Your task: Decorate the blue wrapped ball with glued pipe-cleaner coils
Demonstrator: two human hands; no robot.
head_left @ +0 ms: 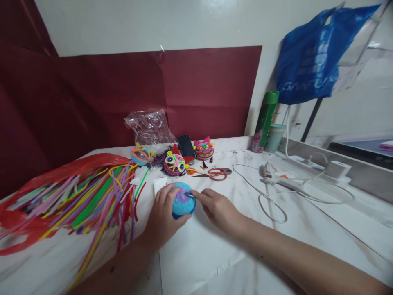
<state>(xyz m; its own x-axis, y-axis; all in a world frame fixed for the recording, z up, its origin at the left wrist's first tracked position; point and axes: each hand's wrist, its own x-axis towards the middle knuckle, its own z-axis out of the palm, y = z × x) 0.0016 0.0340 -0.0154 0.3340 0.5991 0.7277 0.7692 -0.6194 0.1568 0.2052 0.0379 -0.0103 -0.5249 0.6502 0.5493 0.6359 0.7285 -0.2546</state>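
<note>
A round blue ball (pixel 183 201) with a purple spiral on its upper face rests in my left hand (pixel 164 209), whose fingers and thumb wrap round its left side and lower edge. My right hand (pixel 216 205) is at the ball's right side, its fingers pinched on a small dark, thin tool (pixel 189 195) that touches the ball near the purple centre. The tool's exact kind is too small to tell. Beneath the hands lies a white sheet (pixel 199 254).
Colourful pipe cleaners (pixel 92 196) lie on red plastic at left. Behind the ball are decorated balls (pixel 175 162), a phone (pixel 186 146) and orange-handled scissors (pixel 217 174). White cables (pixel 270 200), a green can (pixel 267 116) and a cup (pixel 274 138) stand or lie at right.
</note>
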